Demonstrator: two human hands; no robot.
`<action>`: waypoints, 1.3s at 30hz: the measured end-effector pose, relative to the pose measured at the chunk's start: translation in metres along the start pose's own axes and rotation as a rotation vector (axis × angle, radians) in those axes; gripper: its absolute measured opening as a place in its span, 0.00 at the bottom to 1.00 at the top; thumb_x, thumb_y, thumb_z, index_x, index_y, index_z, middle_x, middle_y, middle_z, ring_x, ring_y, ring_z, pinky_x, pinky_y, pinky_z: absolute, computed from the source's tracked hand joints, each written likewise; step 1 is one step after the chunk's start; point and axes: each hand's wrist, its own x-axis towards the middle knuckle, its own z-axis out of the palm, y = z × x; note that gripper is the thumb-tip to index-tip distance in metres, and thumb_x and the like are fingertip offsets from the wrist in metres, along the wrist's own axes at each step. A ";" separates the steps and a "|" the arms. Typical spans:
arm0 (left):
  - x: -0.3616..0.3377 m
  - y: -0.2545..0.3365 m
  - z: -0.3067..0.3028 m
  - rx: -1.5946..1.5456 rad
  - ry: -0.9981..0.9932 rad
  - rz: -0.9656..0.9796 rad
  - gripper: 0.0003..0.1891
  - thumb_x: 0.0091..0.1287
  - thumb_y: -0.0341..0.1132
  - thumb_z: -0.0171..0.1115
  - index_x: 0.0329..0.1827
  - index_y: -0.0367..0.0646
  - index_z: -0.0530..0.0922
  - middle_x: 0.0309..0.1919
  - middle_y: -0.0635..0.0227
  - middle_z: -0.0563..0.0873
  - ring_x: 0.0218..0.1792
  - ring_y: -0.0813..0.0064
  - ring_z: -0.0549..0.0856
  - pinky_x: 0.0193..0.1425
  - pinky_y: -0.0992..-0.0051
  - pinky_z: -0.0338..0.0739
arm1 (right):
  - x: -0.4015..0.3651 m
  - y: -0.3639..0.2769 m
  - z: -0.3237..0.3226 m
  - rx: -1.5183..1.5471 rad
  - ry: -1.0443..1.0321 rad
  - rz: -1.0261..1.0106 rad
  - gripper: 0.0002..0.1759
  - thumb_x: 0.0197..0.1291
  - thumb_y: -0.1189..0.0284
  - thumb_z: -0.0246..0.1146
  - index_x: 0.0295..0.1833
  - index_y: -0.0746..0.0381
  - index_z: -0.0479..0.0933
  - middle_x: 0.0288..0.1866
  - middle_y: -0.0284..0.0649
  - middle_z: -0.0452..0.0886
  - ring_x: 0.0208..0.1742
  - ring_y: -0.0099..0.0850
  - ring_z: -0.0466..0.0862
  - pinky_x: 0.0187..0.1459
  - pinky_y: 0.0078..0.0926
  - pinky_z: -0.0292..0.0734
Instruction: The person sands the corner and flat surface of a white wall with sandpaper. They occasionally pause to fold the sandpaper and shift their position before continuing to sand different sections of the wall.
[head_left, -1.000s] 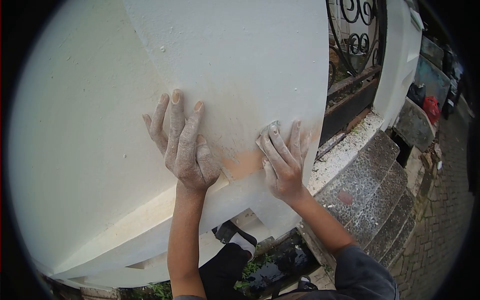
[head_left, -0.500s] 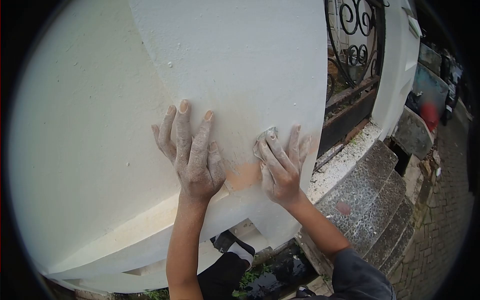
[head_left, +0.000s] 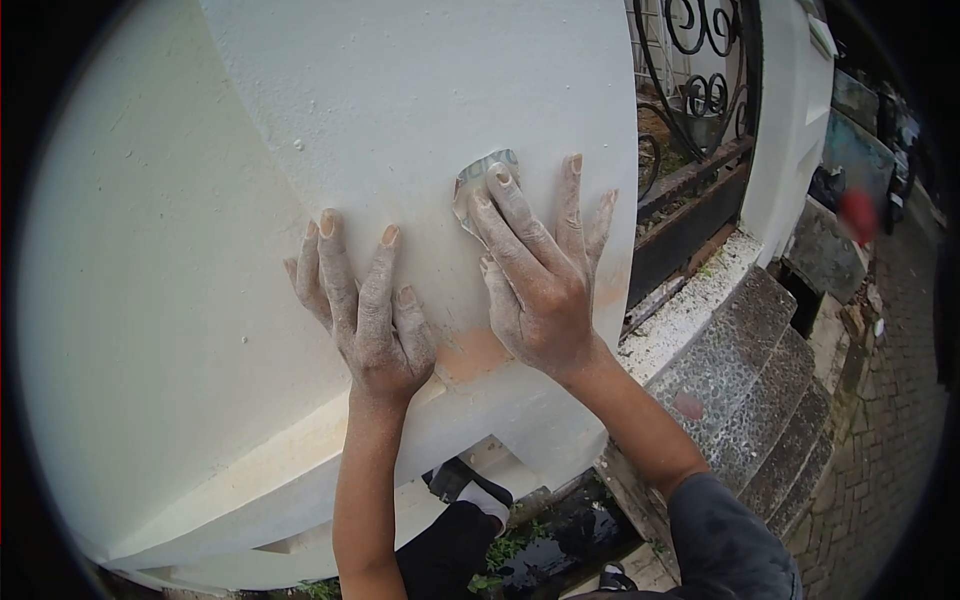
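Note:
White dust coats both of my hands. Against the white wall (head_left: 420, 90) rests my left hand (head_left: 370, 310), its fingers spread and nothing in it. To its right, my right hand (head_left: 545, 270) presses a small piece of sandpaper (head_left: 487, 168) to the wall. The printed grey backing shows past the index and middle fingertips, while the other two fingers stand apart from it. Between the wrists, a peach-coloured bare patch (head_left: 473, 357) shows on the wall, just above its lower ledge (head_left: 240, 465).
A black iron gate (head_left: 690, 180) stands right of the wall, with speckled stone steps (head_left: 720, 370) below it. Under the ledge runs a drain with dark water (head_left: 560, 540) and some green plants. My foot (head_left: 480, 495) is near the wall's base. A paved lane (head_left: 870, 460) lies far right.
My right hand has slid up and a little left over the wall with the sandpaper, showing more of its printed back. My left hand stays at nearly the same spot.

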 end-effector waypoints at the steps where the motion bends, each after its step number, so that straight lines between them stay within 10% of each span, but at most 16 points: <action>1: 0.000 0.000 0.000 0.008 -0.005 0.005 0.24 0.51 0.27 0.49 0.54 0.50 0.76 0.67 0.58 0.61 0.69 0.55 0.54 0.71 0.49 0.37 | -0.020 0.001 0.001 0.046 -0.034 0.043 0.24 0.50 0.73 0.59 0.57 0.51 0.74 0.64 0.31 0.69 0.70 0.59 0.50 0.62 0.68 0.24; 4: -0.002 -0.001 -0.002 0.019 -0.018 0.007 0.24 0.51 0.27 0.49 0.54 0.50 0.76 0.67 0.57 0.62 0.69 0.56 0.55 0.71 0.50 0.37 | -0.113 0.010 0.013 0.069 -0.140 0.138 0.23 0.51 0.73 0.59 0.56 0.52 0.75 0.64 0.31 0.69 0.70 0.59 0.49 0.62 0.68 0.23; 9: 0.001 0.000 0.000 0.022 0.005 -0.003 0.24 0.51 0.28 0.50 0.53 0.52 0.76 0.67 0.59 0.62 0.69 0.56 0.55 0.71 0.49 0.37 | -0.009 0.000 0.002 -0.013 -0.019 -0.032 0.25 0.50 0.72 0.59 0.58 0.52 0.73 0.66 0.30 0.67 0.71 0.59 0.48 0.62 0.69 0.25; 39: 0.004 -0.001 -0.003 0.045 0.044 0.025 0.22 0.49 0.29 0.52 0.49 0.52 0.79 0.63 0.64 0.69 0.68 0.59 0.58 0.71 0.51 0.36 | -0.070 0.000 0.004 0.016 -0.137 0.024 0.22 0.52 0.74 0.58 0.56 0.54 0.75 0.64 0.32 0.70 0.70 0.57 0.51 0.63 0.65 0.26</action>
